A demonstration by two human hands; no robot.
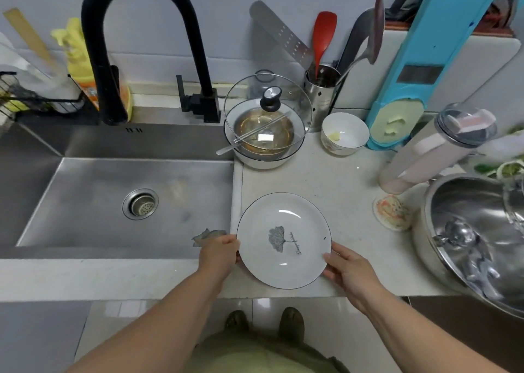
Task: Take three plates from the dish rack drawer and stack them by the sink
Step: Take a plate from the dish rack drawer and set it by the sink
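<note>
A white plate (283, 240) with a thin dark rim and a grey leaf print lies on the pale counter (334, 185), just right of the steel sink (93, 202). My left hand (219, 255) grips its left rim, and my right hand (347, 267) grips its right rim. Whether more plates lie under it I cannot tell. The dish rack drawer is out of view.
Behind the plate stand a white bowl with a glass bowl and tilted glass lid (266, 125), a small white bowl (344, 134) and a steel utensil holder (321, 94). A big steel basin (476, 230) overhangs at right. The black tap (113, 46) arches over the sink.
</note>
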